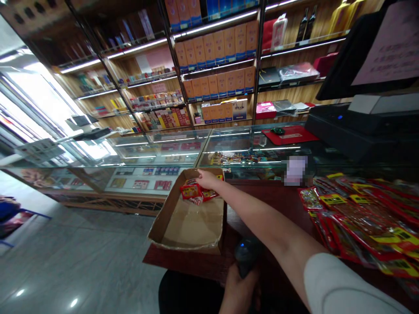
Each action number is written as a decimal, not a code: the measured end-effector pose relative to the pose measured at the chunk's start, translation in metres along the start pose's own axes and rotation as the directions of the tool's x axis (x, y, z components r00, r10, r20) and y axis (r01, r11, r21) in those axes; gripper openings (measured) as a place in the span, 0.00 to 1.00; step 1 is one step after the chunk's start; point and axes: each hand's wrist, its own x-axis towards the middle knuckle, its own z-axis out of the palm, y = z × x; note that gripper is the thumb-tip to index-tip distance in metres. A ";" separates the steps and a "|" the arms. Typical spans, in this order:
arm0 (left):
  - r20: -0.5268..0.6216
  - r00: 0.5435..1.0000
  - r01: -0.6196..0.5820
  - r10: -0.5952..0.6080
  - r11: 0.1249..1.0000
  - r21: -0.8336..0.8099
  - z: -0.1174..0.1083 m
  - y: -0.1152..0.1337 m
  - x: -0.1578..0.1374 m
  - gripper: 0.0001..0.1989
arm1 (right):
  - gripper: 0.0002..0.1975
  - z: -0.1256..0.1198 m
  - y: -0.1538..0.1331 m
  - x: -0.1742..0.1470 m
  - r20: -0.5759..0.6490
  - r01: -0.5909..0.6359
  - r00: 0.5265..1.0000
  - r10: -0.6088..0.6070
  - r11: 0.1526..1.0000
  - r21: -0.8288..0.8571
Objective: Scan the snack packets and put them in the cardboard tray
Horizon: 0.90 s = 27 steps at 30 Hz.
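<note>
My left hand (238, 288) is closed round the handle of a dark handheld barcode scanner (247, 253) with a small blue light, low in the view. Stretched out across the counter, my right hand (207, 179) is inside the far end of an open cardboard box (190, 246). Red and yellow snack packets (190, 191) lie beneath and beside that hand. Its fingertips are partly hidden, so I cannot tell whether it grips a packet. A large spread of similar snack packets (369, 213) covers the counter at the right.
The box rests on a dark red wooden counter (183, 261). Behind it stands a glass display case (157, 152). A monitor (369, 48), a mouse (277, 131) on a red mat (291, 136) and a blurred-out pale item (295, 170) are to the right. Stocked shelves (216, 65) line the wall.
</note>
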 end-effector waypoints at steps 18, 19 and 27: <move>-0.013 0.998 -0.068 0.069 0.996 0.051 -0.001 0.013 -0.006 0.31 | 0.24 -0.232 0.145 -0.351 -0.857 -0.812 0.515 0.025 0.333 -0.479; -0.019 0.997 -0.076 0.077 0.996 0.053 0.000 0.014 -0.007 0.32 | 0.25 -0.232 0.151 -0.353 -0.856 -0.831 0.514 0.061 0.283 -0.479; -0.036 0.998 -0.050 0.054 0.993 0.110 0.001 0.018 -0.005 0.30 | 0.21 -0.225 0.171 -0.354 -0.860 -0.840 0.501 0.093 0.293 -0.458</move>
